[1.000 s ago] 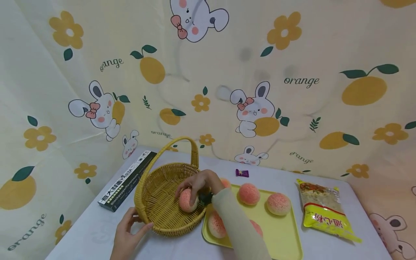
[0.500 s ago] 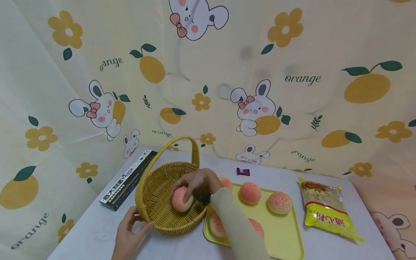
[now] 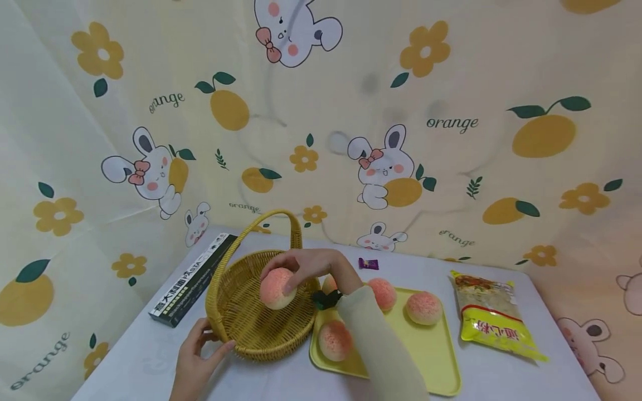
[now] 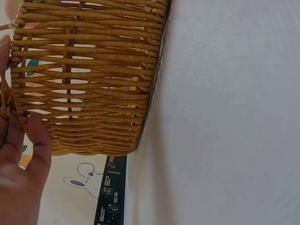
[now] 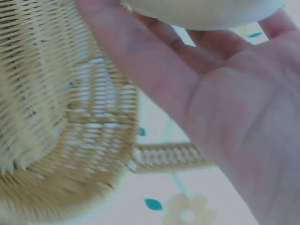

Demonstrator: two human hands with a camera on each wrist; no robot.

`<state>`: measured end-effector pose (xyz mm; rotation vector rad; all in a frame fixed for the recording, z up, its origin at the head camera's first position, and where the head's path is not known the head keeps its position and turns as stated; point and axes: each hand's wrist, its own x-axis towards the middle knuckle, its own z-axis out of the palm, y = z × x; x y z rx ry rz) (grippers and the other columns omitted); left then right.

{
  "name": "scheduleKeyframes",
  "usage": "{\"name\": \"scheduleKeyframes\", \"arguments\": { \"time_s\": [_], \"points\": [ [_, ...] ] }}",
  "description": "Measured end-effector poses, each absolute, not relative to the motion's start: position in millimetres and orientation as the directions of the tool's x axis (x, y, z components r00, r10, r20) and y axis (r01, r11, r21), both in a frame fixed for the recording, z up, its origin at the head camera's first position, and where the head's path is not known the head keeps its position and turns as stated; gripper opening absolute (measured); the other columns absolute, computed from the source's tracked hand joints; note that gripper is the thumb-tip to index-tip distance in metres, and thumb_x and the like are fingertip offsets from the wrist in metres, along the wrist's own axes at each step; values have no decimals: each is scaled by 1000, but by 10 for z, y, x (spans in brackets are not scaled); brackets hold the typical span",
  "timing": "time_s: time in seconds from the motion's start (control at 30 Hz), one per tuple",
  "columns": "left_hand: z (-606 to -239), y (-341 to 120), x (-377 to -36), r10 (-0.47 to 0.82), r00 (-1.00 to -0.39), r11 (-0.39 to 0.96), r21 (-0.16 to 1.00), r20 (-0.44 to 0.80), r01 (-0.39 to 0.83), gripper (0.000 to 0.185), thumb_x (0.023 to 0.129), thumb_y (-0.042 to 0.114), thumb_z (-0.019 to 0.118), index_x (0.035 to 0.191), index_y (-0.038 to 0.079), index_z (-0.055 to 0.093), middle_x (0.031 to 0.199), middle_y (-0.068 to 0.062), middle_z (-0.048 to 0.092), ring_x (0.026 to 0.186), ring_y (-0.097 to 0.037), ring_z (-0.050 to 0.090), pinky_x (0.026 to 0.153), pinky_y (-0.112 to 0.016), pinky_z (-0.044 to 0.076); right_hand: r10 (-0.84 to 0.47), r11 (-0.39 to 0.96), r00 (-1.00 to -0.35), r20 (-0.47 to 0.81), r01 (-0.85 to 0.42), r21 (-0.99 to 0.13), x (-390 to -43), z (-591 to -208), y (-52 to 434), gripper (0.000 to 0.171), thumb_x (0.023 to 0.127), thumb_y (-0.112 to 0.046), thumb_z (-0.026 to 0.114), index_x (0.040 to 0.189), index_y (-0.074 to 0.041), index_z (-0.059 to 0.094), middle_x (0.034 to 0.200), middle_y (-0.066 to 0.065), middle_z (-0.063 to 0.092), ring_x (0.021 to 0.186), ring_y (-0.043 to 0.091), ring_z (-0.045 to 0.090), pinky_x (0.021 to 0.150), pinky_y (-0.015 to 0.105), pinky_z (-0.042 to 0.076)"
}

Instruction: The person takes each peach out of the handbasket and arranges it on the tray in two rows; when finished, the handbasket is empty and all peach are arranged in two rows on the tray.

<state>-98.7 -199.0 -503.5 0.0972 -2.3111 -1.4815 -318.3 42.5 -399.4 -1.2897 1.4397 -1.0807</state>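
Note:
My right hand (image 3: 313, 267) holds a round bun (image 3: 277, 289), pink and speckled on top and cream below, over the opening of a woven basket (image 3: 271, 352) with a tall arched handle. In the right wrist view the pale underside of the bun (image 5: 206, 16) shows above the palm, and the basket wall (image 5: 101, 117) is beside the fingers. My left hand (image 3: 200, 356) grips the basket's near left rim by the handle's foot. The left wrist view shows its thumb and fingers (image 4: 40, 140) on either side of the rim.
Right of the basket lies a yellow tray (image 3: 426, 356) with several more buns (image 3: 336, 340), partly behind the right sleeve. A black pasta box (image 3: 193, 284) lies at the left. A small purple packet (image 3: 368, 263) is at the back, a yellow food bag (image 3: 496, 317) at the right.
My right hand has lifted the bun from low inside the basket, moving it slightly left and up. My left hand stays at the rim. The head view has shifted a little.

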Motion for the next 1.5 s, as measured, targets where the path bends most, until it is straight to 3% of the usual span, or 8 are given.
{"name": "scheduleKeyframes", "arguments": {
  "time_s": [0.2,0.5,0.77,0.9,1.1,1.3,1.5],
  "points": [
    [-5052,-2001,-998,-254,-923,433,887,288,157,51,78,1,83,123,4,57,112,-12,61,97,-7,55,83,-16,52,-979,-7,-188,78,-348,-937,-3091,-3815,837,56,90,-22,76,136,0,52,133,8,58,118,22,55,101,43,49],
    [-5026,-1976,-974,-259,-926,423,894,274,147,50,80,4,83,123,8,57,114,-11,60,98,-7,56,83,-14,51,-905,-70,-376,199,-330,-941,-2663,-3704,1614,53,88,-7,75,135,1,50,132,17,53,117,26,53,99,38,51],
    [-5020,-1922,-988,-264,-929,436,892,258,124,53,80,3,83,125,4,56,114,-10,60,96,-6,56,83,-13,50,-823,-124,-506,258,-283,-951,-2280,-3924,2376,53,86,11,67,135,6,46,132,23,49,114,27,55,95,40,55],
    [-4983,-1928,-962,-281,-929,452,887,240,92,52,80,4,83,124,4,56,113,-10,59,95,-7,55,83,-13,49,-775,-40,-596,211,-287,-957,-2091,-4069,2667,52,88,10,65,136,5,46,136,23,47,118,28,53,96,42,55],
    [-4951,-1948,-928,-290,-936,481,876,198,37,51,83,11,82,126,6,55,115,-8,59,97,-6,53,83,-13,48,-659,128,-748,78,-215,-968,-1770,-4262,3038,52,91,4,66,139,1,46,141,16,46,122,18,51,91,42,57],
    [-4992,-1946,-930,-281,-914,480,868,293,131,50,77,-4,83,119,0,57,108,-12,60,92,-5,55,78,-15,51,-557,278,-829,-44,-136,-951,-1531,-4465,3280,52,91,-3,69,139,-3,49,142,18,46,121,7,50,87,36,57],
    [-4992,-1933,-957,-277,-909,480,865,312,150,51,75,-7,83,119,0,57,106,-12,59,90,-7,56,77,-17,52,-514,374,-853,-88,-131,-918,-1413,-4714,3355,50,92,-10,71,138,-3,52,137,16,54,119,3,49,96,21,44]
  ]
}}
